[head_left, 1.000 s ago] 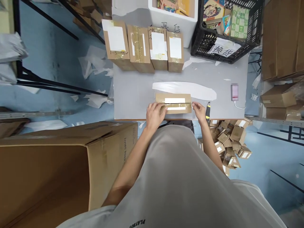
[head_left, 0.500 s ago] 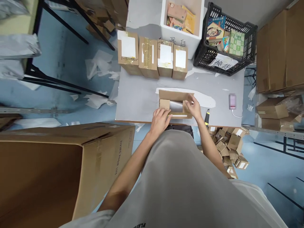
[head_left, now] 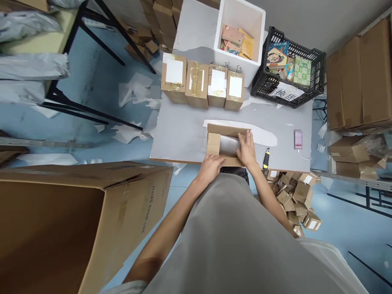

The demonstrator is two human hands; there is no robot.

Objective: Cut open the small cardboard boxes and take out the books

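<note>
Between the two hands, an opened cardboard box (head_left: pixel 213 143) is sitting on the table (head_left: pixel 180 139). The left hand (head_left: pixel 210 168) is resting at its near left corner, the right hand (head_left: pixel 246 150) is touching its right end; whether either is pinching, I cannot tell. Steadying the box while bending flaps outward is probably working best. Just right of the grip, a utility knife (head_left: pixel 266 158) is crowding the right forearm; beyond, taped cartons (head_left: pixel 197 92) are standing well apart.

Light is bright and mostly even, the big carton (head_left: pixel 85 220) shadowed inside, and the view's edges seem stretched.
</note>
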